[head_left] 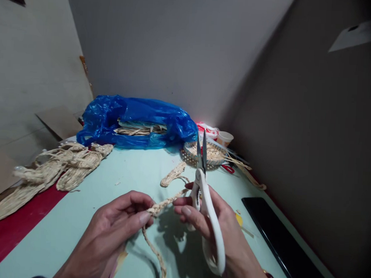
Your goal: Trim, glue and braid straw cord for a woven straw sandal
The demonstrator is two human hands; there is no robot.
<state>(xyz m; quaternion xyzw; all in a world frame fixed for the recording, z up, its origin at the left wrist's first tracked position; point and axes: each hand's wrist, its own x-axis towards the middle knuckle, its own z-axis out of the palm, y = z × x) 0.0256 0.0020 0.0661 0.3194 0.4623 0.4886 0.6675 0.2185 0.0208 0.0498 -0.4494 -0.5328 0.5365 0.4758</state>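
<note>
My left hand [122,218] pinches a braided straw cord [166,203] between thumb and fingers. One end of the cord hangs down toward me; the other runs up to the right, past my right fingertips. In my right hand [209,219] is a pair of white-handled scissors [201,177], held with the blades pointing up and slightly apart. Whether the right fingers also touch the cord is hard to make out. Just beyond the hands lies a small woven straw sole [173,174], with a thin cord beside it.
Woven straw sandals [78,166] lie at the left. A blue plastic bag [143,107] with straw inside stands at the back. Behind the scissors are a round basket [189,149], a paper cup [225,137] and red handles [228,169]. A black flat object [279,239] lies at right.
</note>
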